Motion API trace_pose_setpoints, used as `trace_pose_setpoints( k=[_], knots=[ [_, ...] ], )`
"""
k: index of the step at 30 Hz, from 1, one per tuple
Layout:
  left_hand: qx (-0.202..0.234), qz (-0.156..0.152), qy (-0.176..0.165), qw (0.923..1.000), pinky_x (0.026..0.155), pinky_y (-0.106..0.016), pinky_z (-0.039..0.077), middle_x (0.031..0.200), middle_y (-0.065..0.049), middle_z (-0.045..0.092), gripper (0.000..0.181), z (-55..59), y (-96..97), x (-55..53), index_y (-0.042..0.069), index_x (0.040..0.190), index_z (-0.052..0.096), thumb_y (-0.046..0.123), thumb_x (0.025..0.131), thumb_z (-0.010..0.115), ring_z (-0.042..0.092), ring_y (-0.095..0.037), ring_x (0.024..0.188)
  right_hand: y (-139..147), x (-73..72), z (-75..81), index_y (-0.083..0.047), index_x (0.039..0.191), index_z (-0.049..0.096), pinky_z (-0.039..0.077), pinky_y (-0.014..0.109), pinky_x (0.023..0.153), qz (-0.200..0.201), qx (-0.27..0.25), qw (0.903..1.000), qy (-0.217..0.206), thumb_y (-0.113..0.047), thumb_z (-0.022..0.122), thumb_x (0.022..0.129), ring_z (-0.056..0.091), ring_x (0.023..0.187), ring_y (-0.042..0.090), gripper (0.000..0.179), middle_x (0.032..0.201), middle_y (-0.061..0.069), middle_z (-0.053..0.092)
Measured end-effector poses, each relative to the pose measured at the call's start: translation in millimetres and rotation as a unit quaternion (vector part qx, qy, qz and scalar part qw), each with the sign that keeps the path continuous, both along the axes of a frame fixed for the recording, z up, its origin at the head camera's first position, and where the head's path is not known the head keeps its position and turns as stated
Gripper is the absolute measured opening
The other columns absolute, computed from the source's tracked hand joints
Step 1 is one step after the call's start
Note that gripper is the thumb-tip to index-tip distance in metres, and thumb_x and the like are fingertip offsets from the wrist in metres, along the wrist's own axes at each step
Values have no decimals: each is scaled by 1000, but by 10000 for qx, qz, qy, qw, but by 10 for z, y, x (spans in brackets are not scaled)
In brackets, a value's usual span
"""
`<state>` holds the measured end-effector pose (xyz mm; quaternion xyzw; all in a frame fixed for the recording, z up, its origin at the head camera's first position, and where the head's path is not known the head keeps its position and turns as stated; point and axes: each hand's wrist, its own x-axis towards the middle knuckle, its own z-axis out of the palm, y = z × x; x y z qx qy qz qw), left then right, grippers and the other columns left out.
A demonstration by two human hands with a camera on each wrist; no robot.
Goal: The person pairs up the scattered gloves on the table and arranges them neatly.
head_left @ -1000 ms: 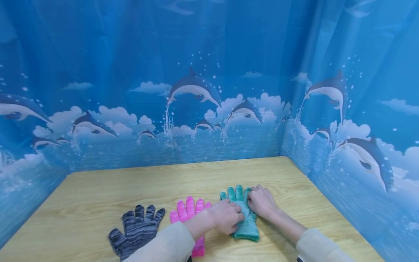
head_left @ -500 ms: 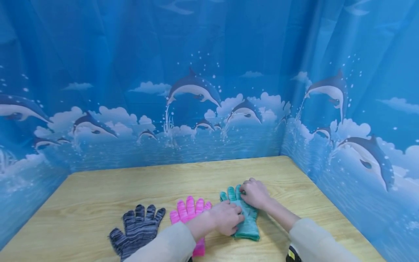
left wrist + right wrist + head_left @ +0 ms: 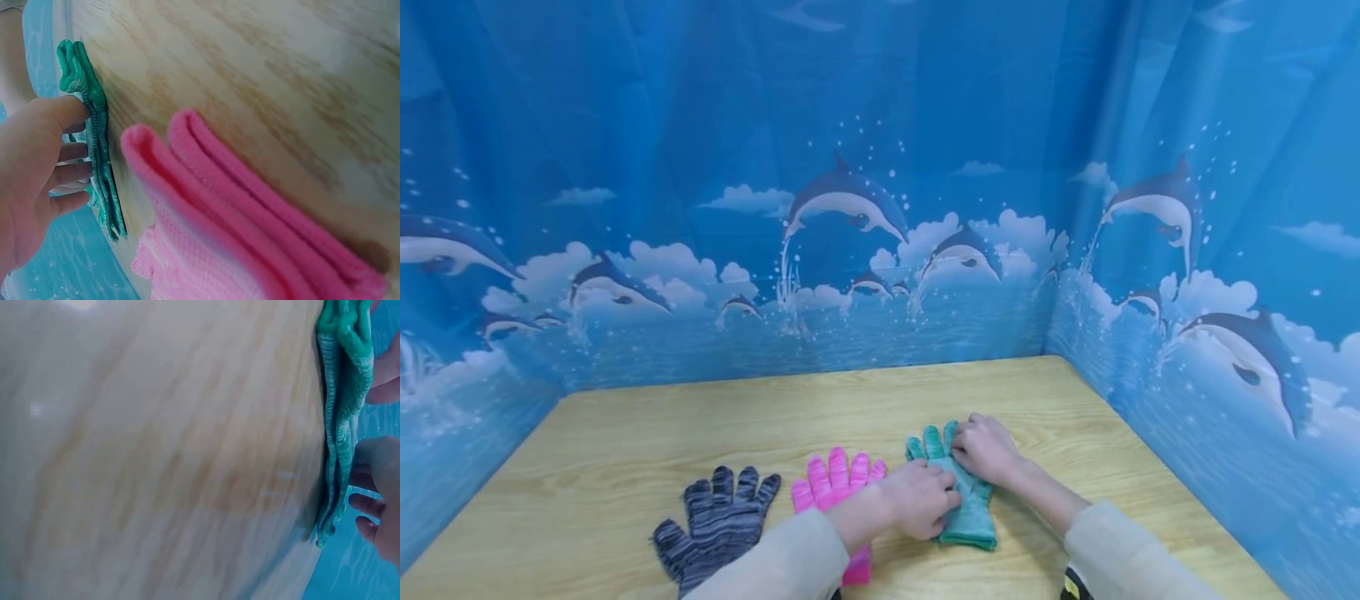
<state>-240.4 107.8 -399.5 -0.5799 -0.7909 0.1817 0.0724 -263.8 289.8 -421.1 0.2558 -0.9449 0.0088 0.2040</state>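
A green knitted glove [image 3: 966,500] lies palm-flat on the table, its fingers pointing away from me and its cuff toward me. My left hand [image 3: 917,500] rests on the glove's left side, fingers loosely bent, with thumb and fingertips at its surface in the left wrist view. At the glove's upper right, my right hand [image 3: 988,450] is bent over its fingers and covers part of them; in the right wrist view, thumb and index finger come together at the green knit. A pink glove [image 3: 829,483] lies under my left forearm, partly hidden. Its folded cuff looms large in the left wrist view.
A dark grey striped glove [image 3: 718,521] lies at the left, its lower part covered by my left sleeve [image 3: 782,562]. The wood-grain table [image 3: 820,404] ends at a blue curtain [image 3: 730,125] printed with dolphins, which stands behind and along both sides.
My right hand has shifted left from the glove's outermost finger onto its neighbouring finger, then stayed nearly there. My left hand has kept its place on the green glove.
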Motion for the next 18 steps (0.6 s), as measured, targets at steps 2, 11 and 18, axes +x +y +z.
trace_pose_setpoints(
  k=[2,11,18],
  knots=[
    [67,2,-77,9999,85,-26,42,98,9,51,32,18,-12,-7,26,114,58,43,87,59,50,-5,92,28,14,-9,-14,72,72,39,29,57,29,-97,9999,-25,-12,69,78,49,67,16,7,75,-2,64],
    [541,865,-293,9944,100,-37,36,124,3,55,41,118,-247,-211,21,126,56,43,92,52,48,-14,118,125,128,20,-12,83,72,44,33,66,565,-82,9982,164,-23,72,77,55,84,19,12,90,0,66],
    [101,907,-276,9954,101,-38,34,127,8,54,40,77,-294,-255,25,127,55,44,93,50,46,-12,122,135,196,69,-15,95,71,45,40,85,1400,226,9877,-666,-31,68,82,57,97,17,21,100,-1,64]
  ],
)
